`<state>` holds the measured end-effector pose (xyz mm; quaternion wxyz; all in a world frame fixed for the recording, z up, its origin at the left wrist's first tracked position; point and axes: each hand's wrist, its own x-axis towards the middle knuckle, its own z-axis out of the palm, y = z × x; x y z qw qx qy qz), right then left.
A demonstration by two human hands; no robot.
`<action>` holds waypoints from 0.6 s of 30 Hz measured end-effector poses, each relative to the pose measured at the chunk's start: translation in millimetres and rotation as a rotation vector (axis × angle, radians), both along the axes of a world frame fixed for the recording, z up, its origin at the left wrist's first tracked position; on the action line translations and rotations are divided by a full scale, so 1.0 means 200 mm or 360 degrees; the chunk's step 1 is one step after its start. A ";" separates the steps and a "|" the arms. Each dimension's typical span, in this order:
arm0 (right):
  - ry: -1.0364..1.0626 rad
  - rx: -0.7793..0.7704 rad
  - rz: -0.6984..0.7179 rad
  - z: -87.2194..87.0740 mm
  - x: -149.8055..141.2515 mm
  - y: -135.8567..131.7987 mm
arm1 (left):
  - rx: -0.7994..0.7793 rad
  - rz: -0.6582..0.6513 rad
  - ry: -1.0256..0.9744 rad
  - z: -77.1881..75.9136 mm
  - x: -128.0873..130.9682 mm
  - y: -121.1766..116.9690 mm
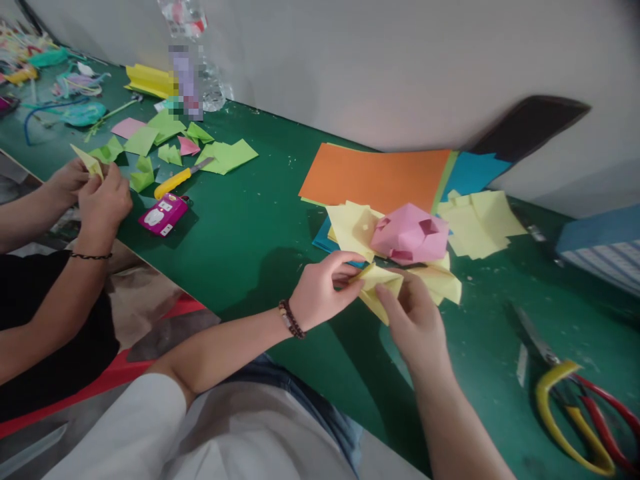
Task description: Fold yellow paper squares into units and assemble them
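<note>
Between my two hands is a folded piece of pale yellow paper (381, 283), held above the green table. My left hand (325, 287) pinches its left edge with thumb and fingers. On the other side my right hand (417, 310) grips it, thumb on the near face and fingers partly hidden behind. Just beyond lies a pink folded-paper shape (411, 235) with openings in its faces. Yellow sheets (350, 223) lie under and beside it, and more yellow paper (440, 283) sits close to my right hand.
Orange sheets (375, 173) and blue paper (473, 177) lie near the wall. Red-and-yellow-handled scissors (560, 380) rest at right. Leftward are a yellow cutter knife (173, 183), a magenta case (163, 215), green paper pieces (227, 157) and a plastic bottle (213, 87). A co-worker's hands (103, 190) fold yellow paper.
</note>
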<state>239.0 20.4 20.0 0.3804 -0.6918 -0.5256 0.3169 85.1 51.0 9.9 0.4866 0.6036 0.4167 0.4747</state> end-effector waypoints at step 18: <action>0.0310 -0.0028 -0.0083 -0.01 0.02 0.00 | 0.0236 0.0080 0.0268 -0.03 -0.02 0.01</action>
